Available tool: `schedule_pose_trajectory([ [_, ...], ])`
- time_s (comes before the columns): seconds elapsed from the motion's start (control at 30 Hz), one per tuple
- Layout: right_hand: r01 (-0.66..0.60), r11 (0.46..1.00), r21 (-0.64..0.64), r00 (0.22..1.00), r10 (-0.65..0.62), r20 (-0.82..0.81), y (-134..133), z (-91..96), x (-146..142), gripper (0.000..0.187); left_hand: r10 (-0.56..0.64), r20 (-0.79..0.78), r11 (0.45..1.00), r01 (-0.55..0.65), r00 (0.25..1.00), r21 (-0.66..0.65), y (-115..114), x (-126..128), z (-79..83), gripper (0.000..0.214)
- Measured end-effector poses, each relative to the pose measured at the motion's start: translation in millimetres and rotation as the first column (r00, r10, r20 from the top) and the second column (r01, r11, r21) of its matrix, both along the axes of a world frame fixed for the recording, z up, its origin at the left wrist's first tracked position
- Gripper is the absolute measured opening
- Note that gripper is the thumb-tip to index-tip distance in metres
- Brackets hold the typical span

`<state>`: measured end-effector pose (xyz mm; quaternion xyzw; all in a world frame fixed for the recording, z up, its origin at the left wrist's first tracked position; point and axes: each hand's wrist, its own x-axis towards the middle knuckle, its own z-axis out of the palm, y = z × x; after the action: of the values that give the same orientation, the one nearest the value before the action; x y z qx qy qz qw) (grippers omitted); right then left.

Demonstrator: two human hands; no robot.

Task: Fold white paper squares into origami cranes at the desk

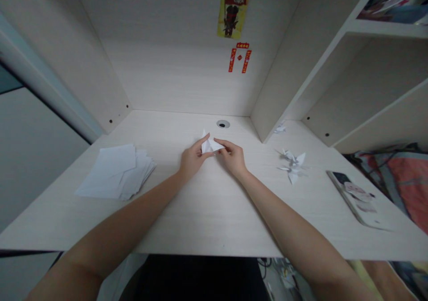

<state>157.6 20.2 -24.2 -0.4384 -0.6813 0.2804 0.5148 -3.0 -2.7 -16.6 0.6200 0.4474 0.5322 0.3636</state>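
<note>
A small folded piece of white paper (209,145) lies at the middle of the pale wooden desk (200,212). My left hand (192,159) pinches its left side, thumb and fingers closed on the fold. My right hand (232,157) grips its right edge with the fingers pressed onto it. Both hands meet over the paper, and part of the fold is hidden under the fingers.
A stack of white paper sheets (115,172) lies at the left. Folded paper cranes (293,163) sit at the right, another small one (280,128) by the shelf divider. A phone (356,195) lies near the right edge. A cable hole (223,124) is behind the hands.
</note>
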Motion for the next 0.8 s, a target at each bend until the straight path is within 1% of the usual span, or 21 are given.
schedule_pose_trajectory([
  [0.1,-0.003,1.000,-0.025,0.999,0.002,-0.039,3.4,-4.2,0.5,0.044,-0.033,0.047,0.999,0.033,0.998,0.006,2.0,1.6,-0.5,0.065],
  [0.17,-0.014,0.999,-0.043,0.997,0.011,-0.071,5.7,-7.1,0.5,0.043,-0.046,0.081,0.999,0.046,0.996,0.004,3.3,2.4,-0.3,0.062],
  [0.3,-0.046,0.998,-0.049,0.996,0.042,-0.082,6.0,-7.3,0.0,0.040,-0.040,0.123,0.999,0.040,0.992,0.005,4.4,1.7,1.2,0.061],
  [0.37,-0.042,0.999,-0.034,0.998,0.041,-0.055,3.7,-3.6,-0.4,0.039,-0.007,0.102,1.000,0.007,0.995,0.010,4.4,0.4,1.5,0.059],
  [0.43,-0.031,0.999,0.012,0.999,0.031,-0.009,0.5,1.6,-0.7,0.039,0.039,0.071,0.999,-0.040,0.997,0.019,4.5,-0.9,1.1,0.053],
  [0.5,-0.054,0.995,0.082,0.998,0.052,0.033,-2.8,6.9,-1.1,0.044,0.071,0.055,0.997,-0.073,0.996,0.032,4.9,-1.9,0.4,0.049],
  [0.57,-0.093,0.989,0.119,0.994,0.084,0.075,-5.2,10.7,-1.5,0.047,0.086,0.051,0.995,-0.088,0.995,0.040,5.1,-2.5,0.1,0.047],
  [0.63,-0.099,0.987,0.124,0.993,0.090,0.080,-6.5,12.3,-1.9,0.046,0.095,0.037,0.994,-0.097,0.995,0.046,4.6,-2.7,0.6,0.047],
  [0.8,-0.017,0.992,0.125,0.999,0.011,0.046,-6.9,11.2,-2.6,0.035,0.115,-0.034,0.991,-0.112,0.993,0.069,1.2,-3.6,3.4,0.045],
])
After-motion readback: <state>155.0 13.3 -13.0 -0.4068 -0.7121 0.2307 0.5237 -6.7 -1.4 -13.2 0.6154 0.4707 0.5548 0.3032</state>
